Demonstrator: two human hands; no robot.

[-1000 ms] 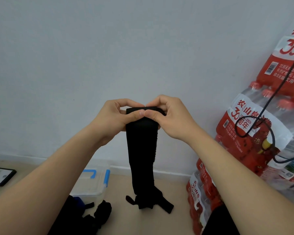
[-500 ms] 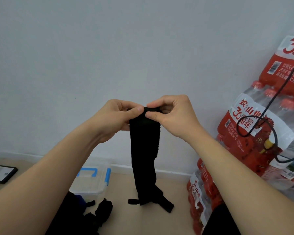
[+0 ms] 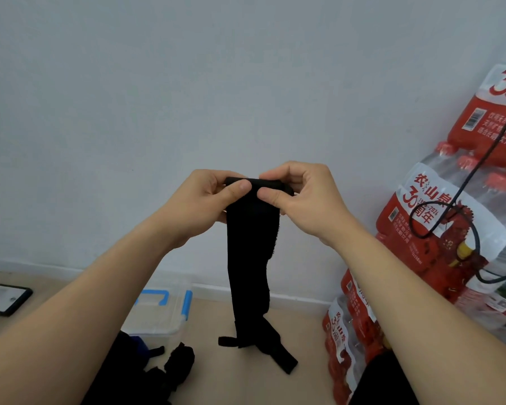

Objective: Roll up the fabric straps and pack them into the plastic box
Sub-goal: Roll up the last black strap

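Left hand (image 3: pixel 202 201) and right hand (image 3: pixel 303 197) pinch the strap (image 3: pixel 251 258) above the plastic box (image 3: pixel 161 320); its roll, seemingly just begun, unwinds if thumbs loosen.

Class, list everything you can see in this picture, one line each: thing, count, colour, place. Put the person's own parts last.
held strap: one, black, hanging from both hands, lower end near the floor
loose straps: a pile, count unclear, black, floor at lower left
plastic box: one, clear with blue handle and latches, floor by the wall
bottled water packs: several, red labels, stacked at right
cable: one, black, hanging in front of the packs
flat framed item: one, black edge, floor at far left; cannot tell what it is
left hand: one, pinches the strap's top
right hand: one, pinches the strap's top
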